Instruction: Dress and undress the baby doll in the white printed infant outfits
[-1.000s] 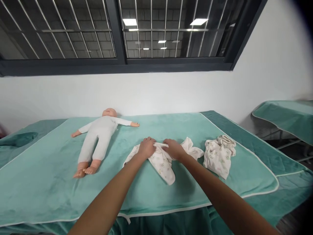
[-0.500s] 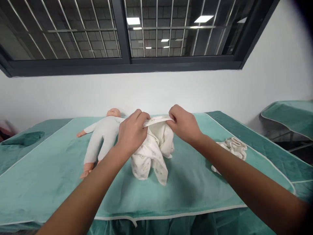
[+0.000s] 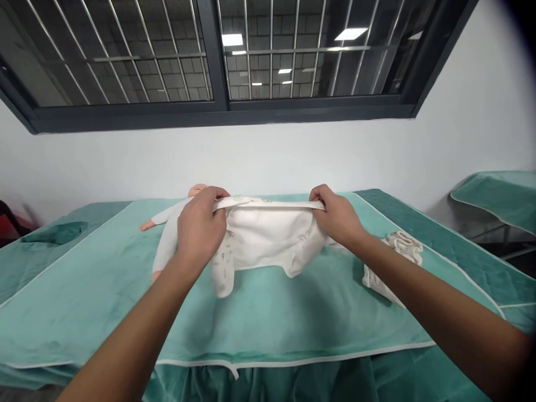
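- Fingers (image 3: 220, 192) of the left hand (image 3: 201, 228) and right hand (image 3: 338, 219) were pinched on the white garment (image 3: 268, 237).
- Between them, it was stretched sideways and held up above the green mat (image 3: 268, 324).

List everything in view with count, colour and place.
Baby garment: one, patterned white, held up centre
Doll: one, white with pinkish head, back left
Cloth bundle: one, patterned white, right side
Blanket: one, light green, under doll and bundle
Lower cover: one, darker green, beneath blanket
Covered table: one, green, far right
Unclear item: one, red-black, left edge
Window: one, dark-framed, barred, top
Wall: one, white, below window
Left hand: one, bare, garment's left
Right hand: one, bare, garment's right
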A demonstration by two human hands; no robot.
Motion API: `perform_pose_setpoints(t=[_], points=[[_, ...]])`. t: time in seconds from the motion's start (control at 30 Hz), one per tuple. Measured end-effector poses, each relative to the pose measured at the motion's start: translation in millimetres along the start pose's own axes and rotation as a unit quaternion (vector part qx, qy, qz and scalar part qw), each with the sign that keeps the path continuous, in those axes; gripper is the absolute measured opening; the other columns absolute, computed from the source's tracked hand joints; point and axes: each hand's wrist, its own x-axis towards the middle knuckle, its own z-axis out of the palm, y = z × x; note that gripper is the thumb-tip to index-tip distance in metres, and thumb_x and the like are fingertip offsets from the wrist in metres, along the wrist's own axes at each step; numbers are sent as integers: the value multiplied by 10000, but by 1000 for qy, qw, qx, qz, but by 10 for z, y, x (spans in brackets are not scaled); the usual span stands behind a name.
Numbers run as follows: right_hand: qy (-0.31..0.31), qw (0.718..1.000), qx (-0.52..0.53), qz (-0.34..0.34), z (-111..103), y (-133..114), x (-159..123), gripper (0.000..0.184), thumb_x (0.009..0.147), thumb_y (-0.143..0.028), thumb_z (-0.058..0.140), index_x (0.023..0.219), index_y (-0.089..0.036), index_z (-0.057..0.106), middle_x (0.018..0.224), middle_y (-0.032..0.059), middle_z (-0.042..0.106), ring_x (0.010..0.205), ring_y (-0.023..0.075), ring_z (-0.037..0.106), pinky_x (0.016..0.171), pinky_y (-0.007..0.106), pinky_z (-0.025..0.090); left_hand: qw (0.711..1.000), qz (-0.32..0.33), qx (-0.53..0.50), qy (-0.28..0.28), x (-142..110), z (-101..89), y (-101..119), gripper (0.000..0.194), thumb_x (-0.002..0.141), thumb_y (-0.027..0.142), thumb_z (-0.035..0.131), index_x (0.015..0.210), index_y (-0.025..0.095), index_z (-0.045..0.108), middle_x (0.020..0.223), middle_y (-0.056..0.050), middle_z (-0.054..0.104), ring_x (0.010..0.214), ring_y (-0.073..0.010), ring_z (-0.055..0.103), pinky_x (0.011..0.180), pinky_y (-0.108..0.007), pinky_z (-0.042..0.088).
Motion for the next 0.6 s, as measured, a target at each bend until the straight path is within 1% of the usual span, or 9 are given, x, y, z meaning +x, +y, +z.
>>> perform_pose_setpoints(t=[0.07,0.1,0.17,0.2,0.27,0.33,0.43,0.53,0.6], points=[[-3,1000,15,26,-28,97,-1,155,731,-175,465,824,-230,576,746,-2,622,692,182,526,634,286,346,1000,-18,-9,23,7,-8,-51,304,808,132,441,1018,244,632,1051,-29,692,954,-243,612,786,-346,446],[2,998,35,50,-41,158,-4,145,725,-182,460,786,-223,585,740,0,619,697,178,530,634,283,355,999,-39,-22,19,0,-7,-83,286,810,150,458,1013,249,634,1038,-25,696,943,-243,616,782,-345,448],[-1,993,69,95,-71,280,-32,161,718,-197,448,752,-215,604,742,1,624,692,169,534,620,274,369,994,-92,-61,-15,-40,0,-150,230,819,210,495,990,255,642,978,-13,705,892,-237,626,744,-330,450],[-21,991,75,109,-90,333,-59,174,717,-205,447,754,-214,617,741,0,629,679,164,533,604,270,370,989,-118,-79,-34,-73,4,-182,207,818,236,510,974,253,645,936,-7,707,860,-230,628,722,-319,448],[-89,987,66,117,-142,412,-126,188,712,-221,463,766,-213,642,729,-2,642,648,159,530,570,265,364,983,-150,-95,-53,-153,8,-242,182,810,269,528,944,242,647,869,1,701,802,-215,623,684,-297,440],[-150,981,39,119,-217,446,-183,183,702,-227,486,764,-214,658,707,-2,652,628,159,534,545,261,357,982,-165,-77,-50,-229,2,-293,171,799,300,545,917,232,647,816,4,688,753,-205,607,649,-283,424],[-170,977,-27,128,-362,430,-170,166,697,-229,503,744,-218,662,707,10,666,625,168,547,526,257,354,980,-187,-23,-67,-282,-27,-344,201,802,372,550,920,242,647,774,7,675,693,-200,588,597,-276,402],[-221,962,-104,120,-459,393,-6,191,715,-205,484,761,-217,669,787,27,695,694,185,589,560,256,370,971,-196,42,-127,-210,-47,-349,230,822,406,520,952,267,648,807,0,689,705,-214,607,588,-281,399],[-270,945,-155,101,-423,387,149,221,729,-172,474,799,-216,679,870,38,709,777,198,614,610,259,389,966,-182,95,-158,-91,1,-337,262,845,436,494,984,276,648,854,-19,700,751,-237,625,616,-299,416]])
